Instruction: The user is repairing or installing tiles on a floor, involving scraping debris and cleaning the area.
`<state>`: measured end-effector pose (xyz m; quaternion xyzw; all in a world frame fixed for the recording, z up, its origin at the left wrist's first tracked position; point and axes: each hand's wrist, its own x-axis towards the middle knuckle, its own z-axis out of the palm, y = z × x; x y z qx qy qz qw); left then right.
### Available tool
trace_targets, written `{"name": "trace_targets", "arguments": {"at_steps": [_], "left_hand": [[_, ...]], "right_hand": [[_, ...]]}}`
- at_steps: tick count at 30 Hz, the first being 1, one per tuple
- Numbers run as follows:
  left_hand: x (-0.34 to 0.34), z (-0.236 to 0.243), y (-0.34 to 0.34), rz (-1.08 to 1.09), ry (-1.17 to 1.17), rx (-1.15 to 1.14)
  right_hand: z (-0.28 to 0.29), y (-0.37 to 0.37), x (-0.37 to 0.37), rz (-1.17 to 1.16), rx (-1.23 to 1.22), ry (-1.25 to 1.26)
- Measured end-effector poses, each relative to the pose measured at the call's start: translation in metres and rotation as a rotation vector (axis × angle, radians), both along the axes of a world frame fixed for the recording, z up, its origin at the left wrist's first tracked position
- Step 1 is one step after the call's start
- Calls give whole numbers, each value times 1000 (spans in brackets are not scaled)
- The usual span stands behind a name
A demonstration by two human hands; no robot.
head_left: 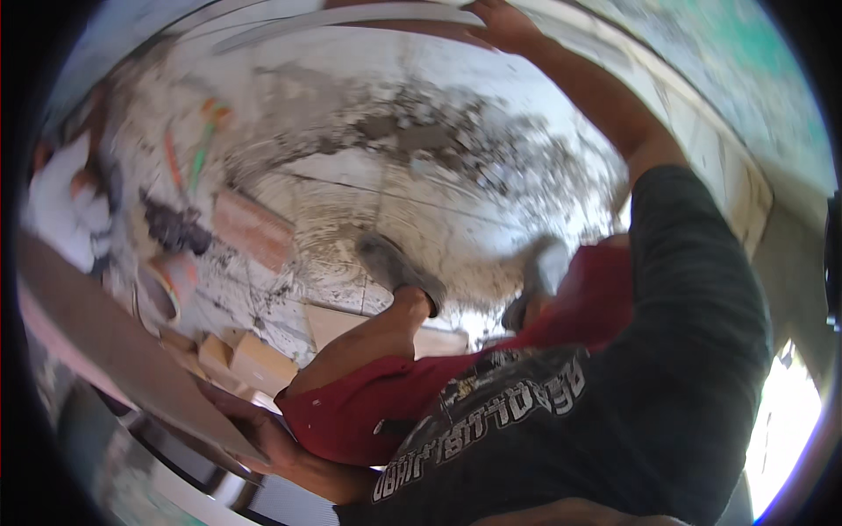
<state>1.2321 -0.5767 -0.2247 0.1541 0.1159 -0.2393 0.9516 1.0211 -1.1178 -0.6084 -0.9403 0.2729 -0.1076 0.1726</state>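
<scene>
1. While my left hand [274, 445] is down beside my thigh, its fingers are curled at the near end of a broad, flat panel [123, 351], holding it along the edge.
2. That panel slants across the lower left of my view, brownish-grey on its face, with a pinkish edge along its outer side.
3. My right hand [507, 28] is stretched far out at the top, at the end of a long pale strip [351, 19]; a reddish-brown board lies right alongside the strip.
4. Since blur softens that spot, I cannot tell how tightly my right fingers close.
5. Between my hands is a pale tiled floor [324, 167], streaked with grey-brown smears; a dark, crumbly heap [438, 136] lies beyond my feet.
6. Left of my feet I have a reddish rectangular slab [254, 230], a dark lump [175, 223] just beside it and a tipped orange bucket [169, 285].
7. A green-handled tool [206, 140] lies farther out, near a thin orange stick [173, 159].
8. Brown boxes [263, 364] sit near my left knee.
9. Someone in white [63, 206] is at the far left.
</scene>
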Motion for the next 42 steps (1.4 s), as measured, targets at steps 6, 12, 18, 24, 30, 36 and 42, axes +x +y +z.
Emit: {"name": "trace_targets", "arguments": {"at_steps": [6, 12, 18, 24, 30, 36, 42], "left_hand": [[79, -13, -7, -146, -59, 294], [114, -45, -76, -281, -26, 313], [88, -31, -164, -584, -131, 217], [58, 3, -216, -827, -226, 72], [39, 28, -213, -900, -326, -27], [29, 35, -159, -805, -403, -10], [28, 8, -125, -609, -319, 64]], "right_hand": [[99, 63, -260, -310, 314, 403], [50, 228, -530, -1305, 376, 680], [18, 311, -488, -1125, 362, 737], [4, 269, -515, -776, 215, 658], [-1, 265, -530, -616, 157, 595], [34, 241, -488, -635, 293, 596], [120, 176, -379, -517, 291, 657]]}}
